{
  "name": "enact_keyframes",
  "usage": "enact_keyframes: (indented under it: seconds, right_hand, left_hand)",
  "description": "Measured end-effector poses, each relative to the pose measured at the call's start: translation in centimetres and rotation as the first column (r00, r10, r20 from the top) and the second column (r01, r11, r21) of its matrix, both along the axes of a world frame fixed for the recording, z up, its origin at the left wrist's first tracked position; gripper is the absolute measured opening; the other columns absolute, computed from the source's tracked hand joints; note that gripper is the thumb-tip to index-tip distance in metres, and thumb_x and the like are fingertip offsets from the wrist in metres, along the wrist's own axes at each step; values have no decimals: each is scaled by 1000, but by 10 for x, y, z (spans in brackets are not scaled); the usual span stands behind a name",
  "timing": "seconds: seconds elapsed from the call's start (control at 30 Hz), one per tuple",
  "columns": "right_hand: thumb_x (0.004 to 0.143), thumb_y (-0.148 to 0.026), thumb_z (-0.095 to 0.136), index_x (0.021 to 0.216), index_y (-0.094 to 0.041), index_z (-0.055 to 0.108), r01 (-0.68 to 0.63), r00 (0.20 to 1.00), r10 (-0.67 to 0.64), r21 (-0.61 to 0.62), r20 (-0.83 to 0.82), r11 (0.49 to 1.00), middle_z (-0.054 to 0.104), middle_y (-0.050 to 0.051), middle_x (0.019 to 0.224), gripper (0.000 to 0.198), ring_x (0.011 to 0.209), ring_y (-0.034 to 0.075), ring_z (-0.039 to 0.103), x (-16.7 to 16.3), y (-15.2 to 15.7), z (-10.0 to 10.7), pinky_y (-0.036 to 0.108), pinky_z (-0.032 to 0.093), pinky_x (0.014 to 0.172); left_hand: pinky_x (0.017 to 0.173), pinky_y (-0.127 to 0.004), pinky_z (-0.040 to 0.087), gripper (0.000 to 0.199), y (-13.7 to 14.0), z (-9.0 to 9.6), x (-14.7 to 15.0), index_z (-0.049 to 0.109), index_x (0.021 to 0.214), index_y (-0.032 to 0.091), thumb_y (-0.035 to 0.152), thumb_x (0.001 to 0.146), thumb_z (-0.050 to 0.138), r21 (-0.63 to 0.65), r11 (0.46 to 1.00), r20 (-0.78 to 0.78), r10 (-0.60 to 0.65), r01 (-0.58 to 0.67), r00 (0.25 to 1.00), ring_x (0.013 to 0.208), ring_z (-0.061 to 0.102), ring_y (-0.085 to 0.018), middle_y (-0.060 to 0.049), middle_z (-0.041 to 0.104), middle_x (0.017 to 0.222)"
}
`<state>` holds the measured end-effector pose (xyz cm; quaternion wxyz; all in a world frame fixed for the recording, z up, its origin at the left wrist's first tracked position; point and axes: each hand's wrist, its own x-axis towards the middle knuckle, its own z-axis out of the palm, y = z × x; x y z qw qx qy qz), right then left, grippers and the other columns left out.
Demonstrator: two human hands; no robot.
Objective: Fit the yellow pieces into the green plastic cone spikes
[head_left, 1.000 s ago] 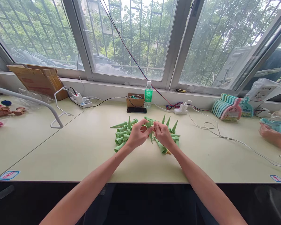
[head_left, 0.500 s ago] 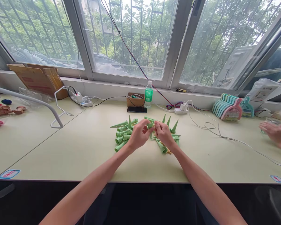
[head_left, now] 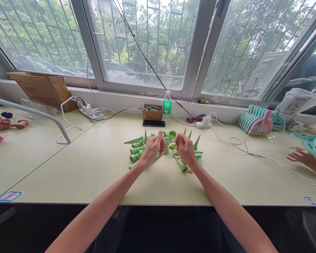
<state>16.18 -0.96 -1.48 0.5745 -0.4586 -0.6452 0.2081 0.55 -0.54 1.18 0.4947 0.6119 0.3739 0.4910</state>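
Observation:
My left hand (head_left: 153, 147) is closed above the left pile of green plastic plant-watering spikes (head_left: 134, 158); its curled fingers hide whatever they may hold. My right hand (head_left: 184, 147) is closed too, fingertips pinched together, and I cannot make out what is in them. Between the hands a green cup-shaped piece (head_left: 172, 134) shows its open top, apart from my fingers. Just beside my left fingers, a pointed green spike (head_left: 166, 144) stands upright. Under my right hand lie more green spikes (head_left: 181, 164) with small yellowish pieces (head_left: 190, 170).
Behind the spikes are a phone (head_left: 153, 123), a small cardboard box (head_left: 153, 113) and a water bottle (head_left: 167, 105). White cables (head_left: 249, 153) cross the right side. At far right, another person's hand (head_left: 304, 159) is beside a teal dustpan (head_left: 312, 142). A grey metal tube (head_left: 42, 114) arches at left.
My hands have moved apart, and the green cup-shaped piece that was between my fingers is now free of them. At far right, a teal dustpan has come up over the other person's hand.

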Motion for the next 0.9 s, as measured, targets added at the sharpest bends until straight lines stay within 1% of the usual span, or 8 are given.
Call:
enact_keyframes:
  seconds: [0.07,0.13,0.2,0.27,0.5,0.67,0.8,0.9]
  right_hand:
    - [99,-51,35,72,-21,44,-22,998,21,11,67,1000,42,-4,59,41,50,10,38,0,-3,2,23,33,51]
    - [99,-49,35,72,-20,45,-58,990,54,29,129,998,43,-3,58,41,52,10,39,-1,-6,4,23,34,53]
    - [99,-48,36,73,-20,47,-91,984,83,45,158,995,45,-3,58,40,53,11,40,-1,-7,5,23,35,55]
    - [99,-48,36,74,-20,47,-103,983,94,54,156,993,45,-3,59,39,53,11,41,-1,-7,5,23,35,55]
    - [99,-50,35,71,-20,44,-58,988,51,49,146,997,44,-3,59,41,53,11,39,1,-8,5,24,34,55]
    - [98,-51,35,72,-21,43,-49,991,43,48,124,998,44,-3,59,41,53,11,38,2,-8,7,24,34,54]
    - [98,-52,36,72,-21,43,-43,993,39,39,110,998,43,-4,58,41,53,11,38,3,-9,8,24,33,54]
    - [98,-51,36,70,-21,41,-46,993,41,41,110,998,43,-4,58,41,52,10,38,4,-9,9,24,33,53]
  left_hand:
    - [39,-23,35,65,1,1,0,51,52,15,67,88,38,-101,992,5,-82,82,997,41,47,-10,-3,50,50]
    - [40,-24,35,69,1,2,0,54,49,14,69,88,36,-184,973,-5,-141,137,990,41,47,-11,-5,53,50]
    - [41,-24,36,71,2,2,0,56,49,13,70,87,36,-236,958,-4,-172,166,985,41,48,-11,-7,56,52]
    - [42,-24,37,71,3,1,-1,58,51,12,70,86,38,-259,948,8,-192,188,981,43,48,-11,-8,58,55]
    - [44,-23,39,67,3,2,-5,63,57,11,69,84,44,-271,914,35,-303,301,952,47,50,-11,-9,62,63]
    - [43,-23,40,63,0,5,-4,66,63,10,67,83,50,-243,911,61,-329,334,942,49,51,-11,-12,66,72]
    - [41,-23,38,57,-3,8,-3,66,73,8,64,81,56,-225,909,95,-338,351,936,49,52,-10,-14,68,81]
    - [41,-23,38,53,-5,9,-2,65,77,9,61,81,59,-209,904,110,-358,374,927,49,52,-9,-13,67,81]
